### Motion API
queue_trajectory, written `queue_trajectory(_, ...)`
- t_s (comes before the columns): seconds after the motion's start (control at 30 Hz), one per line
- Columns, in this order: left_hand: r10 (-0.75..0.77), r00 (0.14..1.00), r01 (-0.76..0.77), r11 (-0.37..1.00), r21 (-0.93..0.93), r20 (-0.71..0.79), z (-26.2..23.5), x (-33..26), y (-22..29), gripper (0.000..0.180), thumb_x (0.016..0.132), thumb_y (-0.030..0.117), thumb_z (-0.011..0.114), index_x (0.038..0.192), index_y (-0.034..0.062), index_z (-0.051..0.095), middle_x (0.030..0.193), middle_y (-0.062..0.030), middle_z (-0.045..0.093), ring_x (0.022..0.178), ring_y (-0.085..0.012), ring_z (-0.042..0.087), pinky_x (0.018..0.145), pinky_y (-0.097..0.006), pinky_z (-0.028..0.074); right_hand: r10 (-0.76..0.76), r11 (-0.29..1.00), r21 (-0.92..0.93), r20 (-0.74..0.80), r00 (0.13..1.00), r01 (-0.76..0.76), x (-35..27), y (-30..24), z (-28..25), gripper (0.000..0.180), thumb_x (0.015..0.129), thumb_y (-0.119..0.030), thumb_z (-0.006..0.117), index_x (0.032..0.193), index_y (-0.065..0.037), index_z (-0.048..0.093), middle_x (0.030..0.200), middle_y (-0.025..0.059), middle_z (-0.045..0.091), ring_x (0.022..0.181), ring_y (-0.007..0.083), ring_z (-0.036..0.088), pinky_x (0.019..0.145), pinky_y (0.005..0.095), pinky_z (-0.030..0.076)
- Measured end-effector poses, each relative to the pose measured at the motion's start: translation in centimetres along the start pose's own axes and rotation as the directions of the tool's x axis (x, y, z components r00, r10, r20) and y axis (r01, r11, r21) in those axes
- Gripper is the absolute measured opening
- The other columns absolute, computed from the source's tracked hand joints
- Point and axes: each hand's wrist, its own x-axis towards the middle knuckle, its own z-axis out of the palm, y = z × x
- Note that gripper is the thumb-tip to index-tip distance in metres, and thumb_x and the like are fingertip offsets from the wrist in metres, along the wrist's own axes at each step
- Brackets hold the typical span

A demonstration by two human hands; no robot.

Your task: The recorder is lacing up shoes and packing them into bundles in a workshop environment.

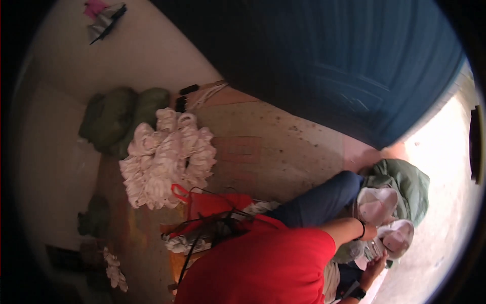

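At the right side, two pale pink, cup-shaped pieces that look like shoe uppers lie by my knees: an upper one (377,205) and a lower one (398,239). Between them is my left hand (370,232), a black band on its wrist, fingers closed at the lower piece's edge and partly hidden. My right hand (375,265), wearing a black watch, pinches pale material just below, beside the same piece. A green sack (405,187) bulges behind the pieces. Whether the pale material and the lower piece are joined, I cannot tell.
A large heap of pale pink bundled pieces (169,157) sits on the floor at left, with dark green sacks (116,116) behind it. A red bag (212,203) lies beside me. The blue door (324,66) spans the top right. A smaller pale bundle (115,271) is at lower left.
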Motion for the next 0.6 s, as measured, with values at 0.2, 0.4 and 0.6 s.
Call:
queue_trajectory(0.2, 0.058, 0.993, -0.042, 0.988, -0.147, 0.105, -3.4, -0.3, 2.9, 0.012, 0.065, 0.007, 0.055, 0.069, -0.0003, 0.063, 0.071, -0.0169, 0.062, 0.072, -0.0294, 0.062, 0.063, -0.040, 0.049, 0.006, 0.995, -0.096, -0.038, 0.999, -0.010, -1.6, -0.9, -2.6, 0.041, 0.085, -0.042, 0.046, 0.109, -0.009, 0.051, 0.057, -0.0081, 0.029, 0.044, 0.0013, 0.025, 0.039, 0.0158, 0.020)
queue_trajectory(0.4, 0.273, 0.955, -0.292, 0.934, -0.204, -0.115, 1.3, -2.6, -6.5, 0.020, 0.079, 0.020, 0.046, 0.076, 0.0081, 0.061, 0.073, -0.0141, 0.057, 0.069, -0.0280, 0.058, 0.062, -0.038, 0.047, -0.115, 0.950, -0.271, 0.167, 0.979, 0.158, -1.6, -0.5, 2.1, 0.028, 0.085, -0.033, 0.048, 0.088, -0.008, 0.061, 0.052, -0.0064, 0.034, 0.044, 0.0045, 0.031, 0.040, 0.0208, 0.026)
queue_trajectory(0.6, -0.048, 0.998, 0.063, 0.842, -0.536, 0.041, -4.3, 0.0, -3.1, 0.022, 0.075, 0.022, 0.055, 0.082, 0.0019, 0.060, 0.074, -0.0143, 0.061, 0.065, -0.0257, 0.059, 0.061, -0.032, 0.047, -0.467, 0.747, -0.528, 0.017, 0.884, 0.404, -0.3, -7.9, -0.4, 0.040, 0.085, -0.033, 0.050, 0.065, 0.002, 0.056, 0.052, 0.0016, 0.046, 0.050, 0.0078, 0.043, 0.045, 0.0243, 0.034)
